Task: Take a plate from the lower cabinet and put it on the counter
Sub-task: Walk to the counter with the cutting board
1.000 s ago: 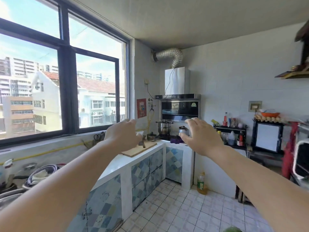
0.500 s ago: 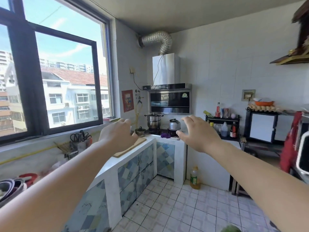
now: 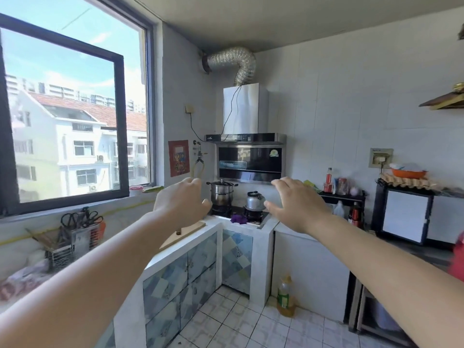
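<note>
The left hand (image 3: pixel 179 203) hangs loosely curled at mid-air, gripping nothing; the right hand (image 3: pixel 297 203), at 3 o'clock from it, is spread flat and equally empty; both seem raised for balance or reach rather than for a grasp, since nothing lies within touch. At 6 o'clock from the left hand sit the closed blue-patterned tiled lower cabinet doors (image 3: pixel 179 275) under the white tiled counter (image 3: pixel 173 249), where a pale wooden cutting board (image 3: pixel 184 233) lies; the plate is nowhere visible, presumably behind those doors. At 12 o'clock between the hands stand a steel stockpot (image 3: pixel 222 193) and a steel kettle (image 3: pixel 254 199); the board's far end is hidden by the left forearm.
</note>
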